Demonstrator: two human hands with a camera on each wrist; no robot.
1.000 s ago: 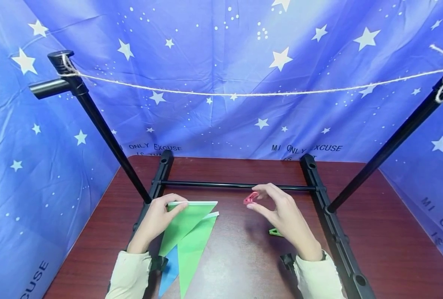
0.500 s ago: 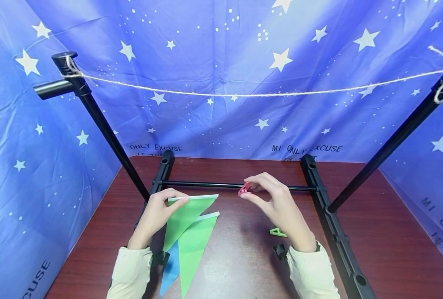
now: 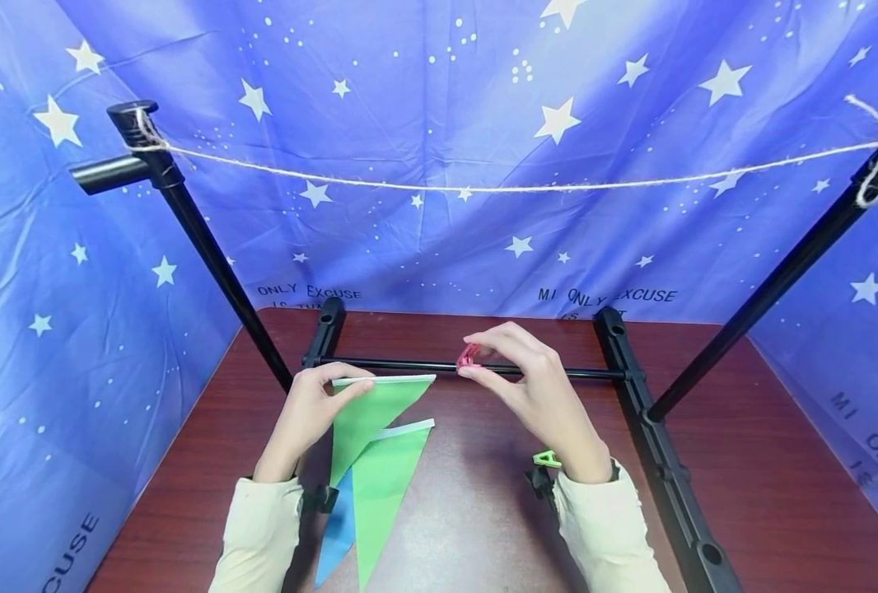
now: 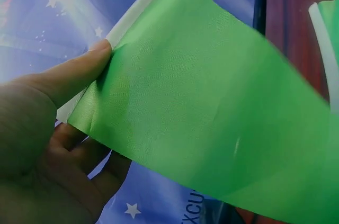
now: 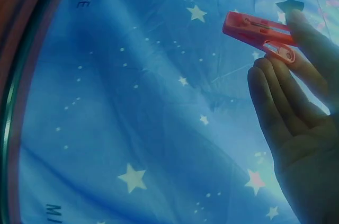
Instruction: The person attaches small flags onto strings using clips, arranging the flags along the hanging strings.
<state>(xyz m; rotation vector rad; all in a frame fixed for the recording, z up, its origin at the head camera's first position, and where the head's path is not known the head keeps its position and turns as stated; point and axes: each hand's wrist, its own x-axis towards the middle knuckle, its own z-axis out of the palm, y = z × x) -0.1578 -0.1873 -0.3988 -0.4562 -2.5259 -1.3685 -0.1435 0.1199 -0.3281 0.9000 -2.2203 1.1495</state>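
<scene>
My left hand (image 3: 311,416) pinches a green triangular pennant (image 3: 368,412) by its white top edge, thumb in front and fingers behind. In the left wrist view the pennant (image 4: 201,102) hangs away from the thumb across the picture. My right hand (image 3: 539,391) holds a red clothespin (image 3: 469,357) between thumb and fingertips; the right wrist view shows the clothespin (image 5: 259,33) pointing left, its handle ends at the fingers. A second green pennant (image 3: 394,486) lies on the table, overlapping a blue pennant (image 3: 338,527). Beside my right wrist lies a green clothespin (image 3: 547,459).
A white string (image 3: 483,189) stretches between a left black post (image 3: 209,239) and a right black post (image 3: 758,305). Black base rails (image 3: 661,461) and a crossbar (image 3: 394,364) stand on the dark red table (image 3: 446,535). A blue star-printed curtain (image 3: 439,99) hangs behind.
Both hands have risen and moved forward, lifting the held green pennant and the red clothespin. My right hand has also shifted left. The pennants on the table have stayed put.
</scene>
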